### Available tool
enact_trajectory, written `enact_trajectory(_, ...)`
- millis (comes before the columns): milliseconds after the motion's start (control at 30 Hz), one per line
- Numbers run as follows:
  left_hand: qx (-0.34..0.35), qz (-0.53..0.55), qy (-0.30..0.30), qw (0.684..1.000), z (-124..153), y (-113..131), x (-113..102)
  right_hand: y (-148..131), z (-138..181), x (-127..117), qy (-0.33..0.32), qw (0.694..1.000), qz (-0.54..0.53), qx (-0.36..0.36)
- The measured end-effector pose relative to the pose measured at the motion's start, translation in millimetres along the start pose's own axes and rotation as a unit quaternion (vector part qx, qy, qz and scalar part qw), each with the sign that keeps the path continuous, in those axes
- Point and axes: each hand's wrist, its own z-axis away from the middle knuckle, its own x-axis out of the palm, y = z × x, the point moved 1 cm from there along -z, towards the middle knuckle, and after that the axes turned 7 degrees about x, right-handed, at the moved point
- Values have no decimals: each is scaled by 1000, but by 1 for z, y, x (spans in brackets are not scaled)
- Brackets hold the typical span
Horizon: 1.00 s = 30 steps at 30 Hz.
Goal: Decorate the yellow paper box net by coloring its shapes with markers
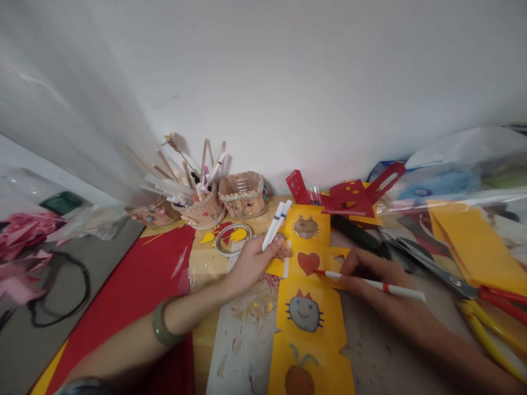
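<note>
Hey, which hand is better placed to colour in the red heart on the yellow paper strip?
The right hand, probably: it holds the red marker with its tip beside the red heart. The left hand is full, gripping two white markers at the yellow paper strip's left edge.

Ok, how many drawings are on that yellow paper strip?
4: brown cat face at the far end, red heart by the right hand's red-tipped marker, grey cat face below it, orange shape at the near edge. The hand may hide more.
</note>
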Motion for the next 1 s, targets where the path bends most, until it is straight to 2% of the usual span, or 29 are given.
enact_trajectory(367,0,-9,0,1000,0,2,0,0,0,-1,19,1000,8,-12)
enact_trajectory(533,2,-10,3,1000,0,2,0,-4,2,-4,57,998,-20,11)
enact_trajectory(700,2,-8,5,1000,0,1,0,0,2,0,-11,1000,2,-16)
enact_trajectory(1000,4,-9,3,1000,0,3,1,2,0,3,-43,998,22,-28)
